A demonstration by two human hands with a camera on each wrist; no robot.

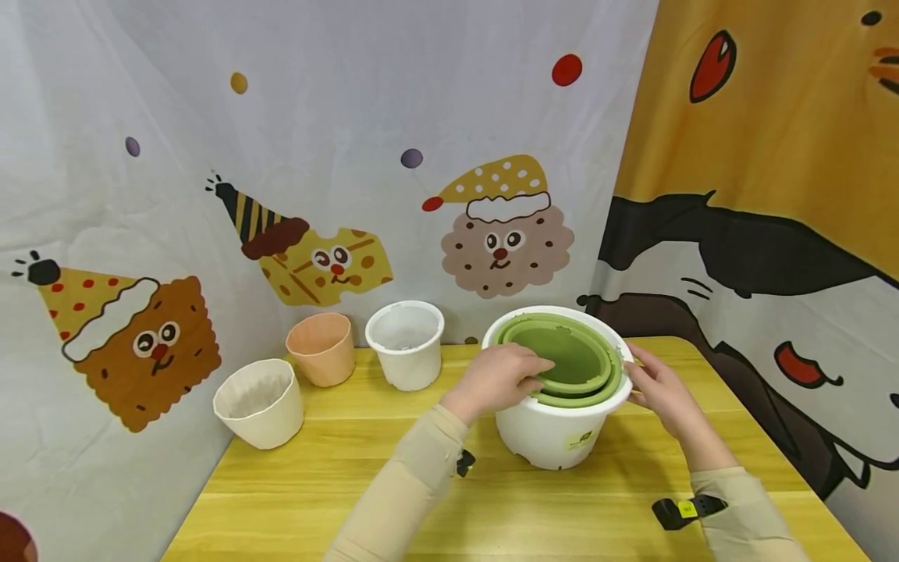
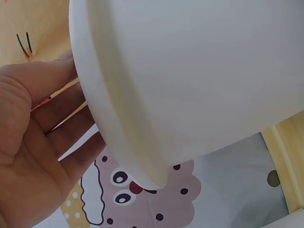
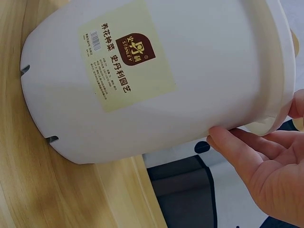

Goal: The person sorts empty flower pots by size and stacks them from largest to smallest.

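Note:
A large white flowerpot (image 1: 544,433) stands upright on the wooden table, with a label (image 3: 127,54) on its side. Nested inside it are a larger green flowerpot (image 1: 612,390) and a smaller green flowerpot (image 1: 572,355). My left hand (image 1: 499,376) reaches over the white rim from the left and pinches the near-left rim of the smaller green pot. In the left wrist view, the white rim hides those fingertips. On the right, my right hand (image 1: 663,394) grips the white pot's rim, thumb at the rim and fingers against the outer wall (image 3: 223,142).
Along the left and back of the table (image 1: 337,484) stand a cream pot (image 1: 263,421), an orange pot (image 1: 326,363) and a smaller white pot (image 1: 413,367). Printed curtains (image 1: 337,101) hang right behind the table. Each wrist wears a black strap (image 1: 684,511).

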